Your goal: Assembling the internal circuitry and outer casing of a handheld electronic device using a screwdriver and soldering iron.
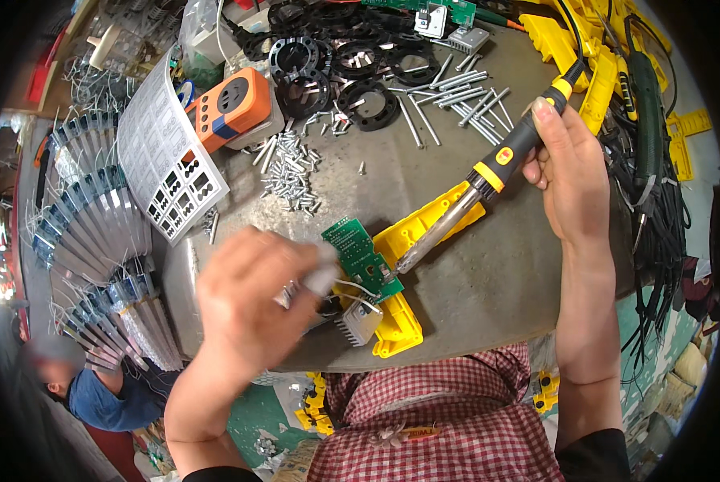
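Note:
My right hand (573, 173) grips a soldering iron (500, 157) by its black and yellow handle. The iron's metal tip reaches down left to a green circuit board (358, 255). That board lies over a long yellow plastic housing (398, 325). White wires (358, 287) run from the board near a finned grey heat sink (360, 323). My left hand (251, 293), blurred by motion, hovers left of the board with its fingers curled. Something pale shows at its fingertips, too smeared to name.
Loose screws (291, 177) and long bolts (468, 92) lie beyond the board. An orange socket box (231, 108) stands behind a printed sheet (167, 153). Black rings (368, 104) sit at the back. Stacked grey strips with wires (95, 217) fill the left. Black cables (657, 241) hang at right.

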Available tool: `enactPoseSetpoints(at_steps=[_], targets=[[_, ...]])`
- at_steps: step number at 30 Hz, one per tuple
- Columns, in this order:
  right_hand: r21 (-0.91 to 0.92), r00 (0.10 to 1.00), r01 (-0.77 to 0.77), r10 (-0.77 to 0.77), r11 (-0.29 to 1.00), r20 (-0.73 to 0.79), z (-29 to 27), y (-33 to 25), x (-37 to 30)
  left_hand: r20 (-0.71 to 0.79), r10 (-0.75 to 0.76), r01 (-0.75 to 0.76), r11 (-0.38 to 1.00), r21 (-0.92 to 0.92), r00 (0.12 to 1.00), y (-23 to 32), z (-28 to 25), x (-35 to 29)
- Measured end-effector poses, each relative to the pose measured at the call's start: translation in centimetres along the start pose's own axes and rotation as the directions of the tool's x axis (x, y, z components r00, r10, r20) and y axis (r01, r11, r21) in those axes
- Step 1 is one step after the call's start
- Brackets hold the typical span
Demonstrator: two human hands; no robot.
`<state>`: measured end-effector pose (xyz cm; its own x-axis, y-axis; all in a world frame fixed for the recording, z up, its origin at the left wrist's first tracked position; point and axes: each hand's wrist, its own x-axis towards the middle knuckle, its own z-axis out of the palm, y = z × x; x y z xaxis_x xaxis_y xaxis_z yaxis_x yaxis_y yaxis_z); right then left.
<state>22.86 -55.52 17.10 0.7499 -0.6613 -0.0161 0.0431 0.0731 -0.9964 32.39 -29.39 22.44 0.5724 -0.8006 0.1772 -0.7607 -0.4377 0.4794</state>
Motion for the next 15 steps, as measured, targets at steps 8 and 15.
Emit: enactPoseSetpoints(at_steps=[8, 15], targets=[[-0.037, 1.0, 0.017, -0.016, 0.999, 0.008, -0.2, -0.3, 0.1, 0.152, 0.113, -0.102, 0.992, -0.078, 0.982, 1.4, 1.4, -0.2], [-0.016, 0.999, 0.021, -0.021, 1.0, 0.036, -0.4, 0.1, 0.1, 0.051, 0.109, -0.107, 0.993, -0.048, 0.993, 1.2, 2.6, -1.0]])
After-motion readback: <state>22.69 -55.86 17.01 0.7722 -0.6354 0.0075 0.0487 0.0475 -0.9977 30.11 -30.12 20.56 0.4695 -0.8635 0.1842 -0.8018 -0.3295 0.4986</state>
